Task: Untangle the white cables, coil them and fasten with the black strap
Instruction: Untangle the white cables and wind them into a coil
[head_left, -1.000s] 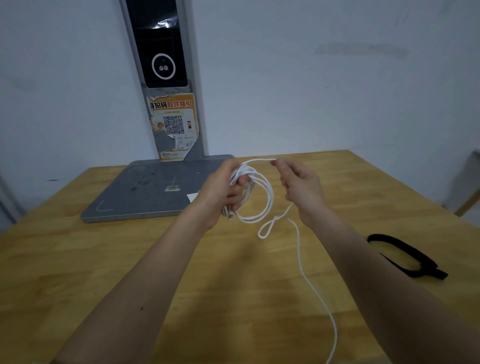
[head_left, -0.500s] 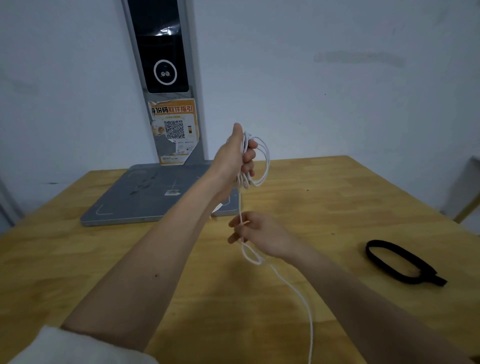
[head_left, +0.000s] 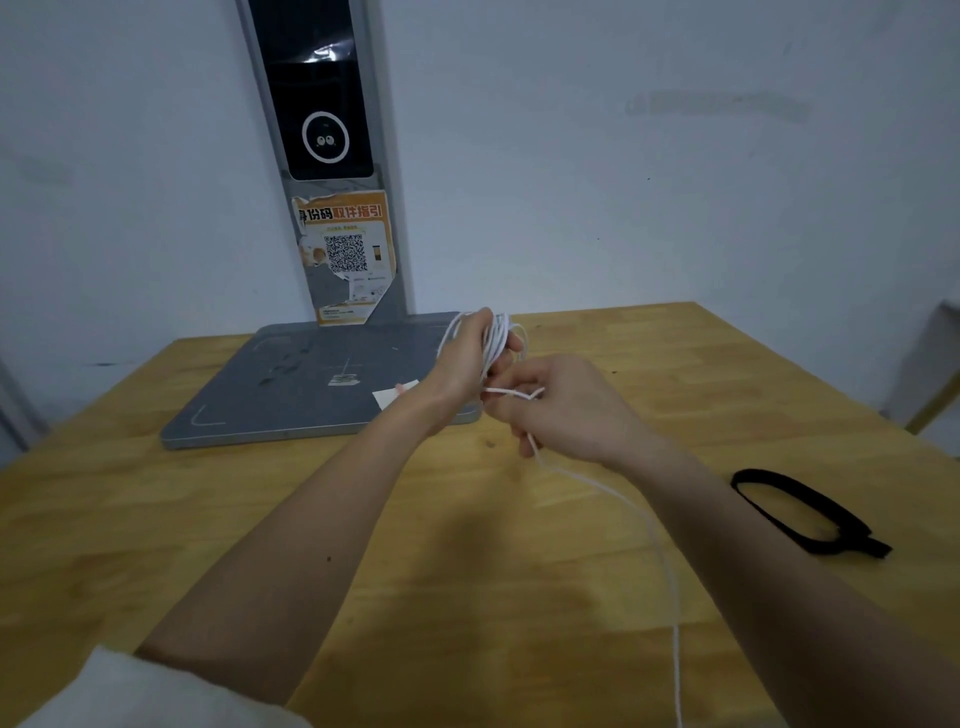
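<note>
Above the table, my left hand grips the limp, light white cable coil; right hand pinches its slack strand.

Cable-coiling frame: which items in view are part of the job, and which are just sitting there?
Part of the job:
- white cable, coils gripped in the left hand, loose strand pinched by the right hand
- black strap, lying untouched on the wooden table

Just there:
- grey base plate with upright post
- black screen
- orange QR sticker
</note>
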